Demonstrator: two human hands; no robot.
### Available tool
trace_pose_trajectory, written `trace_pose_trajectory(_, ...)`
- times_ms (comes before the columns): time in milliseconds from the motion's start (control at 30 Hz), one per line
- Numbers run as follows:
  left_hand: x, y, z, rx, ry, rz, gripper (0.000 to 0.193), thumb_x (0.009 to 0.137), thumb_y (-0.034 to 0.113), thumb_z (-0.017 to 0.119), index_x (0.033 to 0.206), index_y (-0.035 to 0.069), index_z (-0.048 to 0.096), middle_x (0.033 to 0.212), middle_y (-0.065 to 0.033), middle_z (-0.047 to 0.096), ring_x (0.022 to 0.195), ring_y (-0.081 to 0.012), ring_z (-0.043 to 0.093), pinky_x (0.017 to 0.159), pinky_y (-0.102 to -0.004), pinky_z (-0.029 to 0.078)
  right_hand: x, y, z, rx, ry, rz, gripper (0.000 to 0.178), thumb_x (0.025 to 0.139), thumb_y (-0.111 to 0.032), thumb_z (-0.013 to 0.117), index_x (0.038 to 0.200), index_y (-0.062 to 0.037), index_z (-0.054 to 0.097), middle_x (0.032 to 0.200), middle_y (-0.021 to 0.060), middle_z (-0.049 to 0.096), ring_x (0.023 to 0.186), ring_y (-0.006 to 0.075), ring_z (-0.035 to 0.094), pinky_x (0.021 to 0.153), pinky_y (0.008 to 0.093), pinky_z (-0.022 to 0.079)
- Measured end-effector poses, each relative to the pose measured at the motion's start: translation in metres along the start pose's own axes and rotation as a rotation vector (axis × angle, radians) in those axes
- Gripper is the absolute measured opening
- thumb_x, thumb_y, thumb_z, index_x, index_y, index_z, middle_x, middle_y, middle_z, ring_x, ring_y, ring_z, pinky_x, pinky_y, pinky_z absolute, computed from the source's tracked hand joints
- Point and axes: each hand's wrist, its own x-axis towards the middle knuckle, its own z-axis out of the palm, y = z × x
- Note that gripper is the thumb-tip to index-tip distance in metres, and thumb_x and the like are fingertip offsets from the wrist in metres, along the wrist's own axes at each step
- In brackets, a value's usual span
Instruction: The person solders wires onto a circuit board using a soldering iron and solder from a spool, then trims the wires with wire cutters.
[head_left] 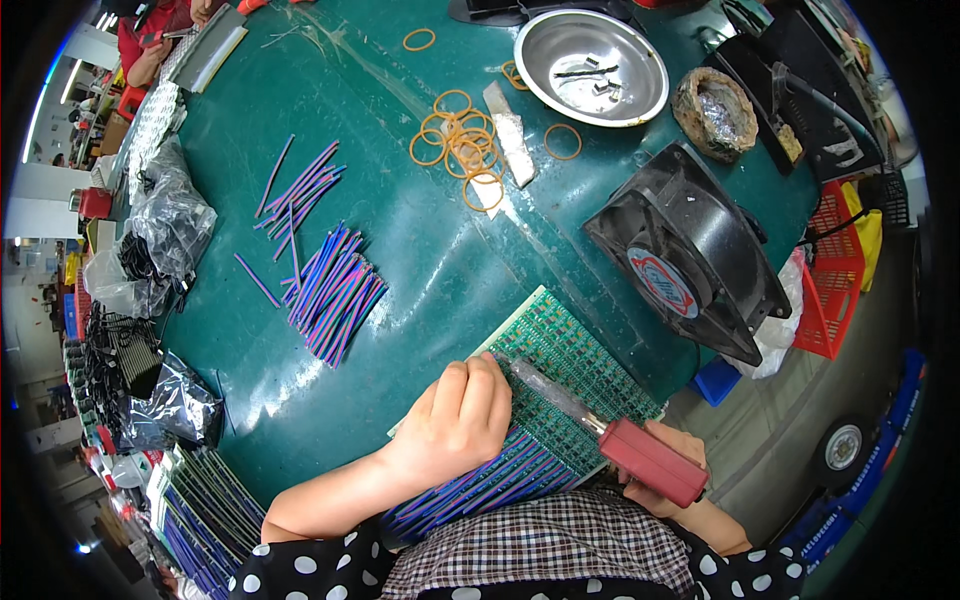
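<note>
Grips a red-handled soldering iron (pixel 632 450) in the right hand (pixel 682 440), right of lower centre in the frame, with fingers wrapped around the handle. Points the grey shaft toward the upper left, long axis slanting from there down to the lower right, front end just beside the fingertips of the left hand (pixel 455 412). Rests the left hand over the upper-left side of a green circuit-board panel (pixel 575 350) at lower centre, fingers curled together close to the board; cannot tell whether clamped on anything, with the undersides of the fingertips hidden. Across the lower part of the panel, a row of attached blue-and-purple wires (pixel 490 485), side by side, slanting up to the right.

To judge from this layout, decisive for the coming move: the narrow space between iron front and left fingertips, with the left hand to its lower left and the iron to its lower right.

Left of centre on the green worktop (pixel 430 265), a pile of loose wires (pixel 335 300), mostly rising steeply to the right, up and to the left of the left hand, and nearer to it than to the right. At upper centre, overlapping orange rubber bands (pixel 471 150) near a metal bowl (pixel 540 85); right of centre, a black axial fan (pixel 725 225).
</note>
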Motion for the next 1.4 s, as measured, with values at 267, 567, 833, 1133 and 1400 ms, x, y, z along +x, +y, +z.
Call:
trace_pose_trajectory(267,-0.001,0.003,-0.002,-0.002,-0.052,-0.004,0.030,0.067,0.004,0.062,0.094,-0.008,0.063,0.086,-0.0127,0.057,0.074,-0.0203,0.058,0.060,-0.0235,0.049,0.001,-0.002,-0.003,-0.079,0.082,-0.079,0.068,0.070,-0.032,0.081,0.119,0.0064,0.053,0.078,0.0091,0.067,0.064,0.0212,0.067,0.057,0.0276,0.053)
trace_pose_trajectory(567,0.002,-0.001,-0.016,-0.197,-0.107,-0.234,0.023,0.069,0.005,0.063,0.092,-0.001,0.064,0.086,-0.0093,0.058,0.076,-0.0209,0.059,0.061,-0.0277,0.050,-0.027,-0.001,0.004,0.238,0.147,0.313,0.061,0.070,-0.011,0.076,0.123,0.0069,0.049,0.076,0.0068,0.067,0.062,0.0177,0.066,0.058,0.0274,0.053)
trace_pose_trajectory(833,-0.018,-0.053,0.003,-0.169,0.068,-0.786,0.017,0.076,0.003,0.067,0.093,0.001,0.061,0.087,-0.0117,0.059,0.080,-0.0318,0.057,0.073,-0.0378,0.047,-0.028,0.003,0.005,0.452,0.177,0.312,0.070,0.075,-0.008,0.070,0.133,0.0070,0.035,0.079,0.0103,0.066,0.060,0.0150,0.062,0.055,0.0263,0.051)
trace_pose_trajectory(1133,-0.023,-0.074,-0.001,-0.795,0.082,-1.008,0.014,0.075,-0.001,0.070,0.088,-0.003,0.066,0.075,-0.0038,0.062,0.069,-0.0092,0.057,0.063,-0.0233,0.045,-0.033,0.005,0.005,0.353,0.179,0.332,0.066,0.079,-0.016,0.070,0.131,0.0092,0.038,0.081,0.0109,0.066,0.061,0.0134,0.062,0.056,0.0252,0.051)
trace_pose_trajectory(1400,-0.029,-0.084,0.002,-1.239,0.130,-1.121,0.012,0.079,0.003,0.069,0.088,-0.004,0.067,0.080,-0.0031,0.062,0.067,-0.0059,0.055,0.062,-0.0202,0.044,-0.036,0.002,0.007,0.523,0.214,0.358,0.075,0.078,-0.026,0.074,0.133,0.0091,0.036,0.083,0.0113,0.065,0.060,0.0136,0.061,0.055,0.0258,0.050)
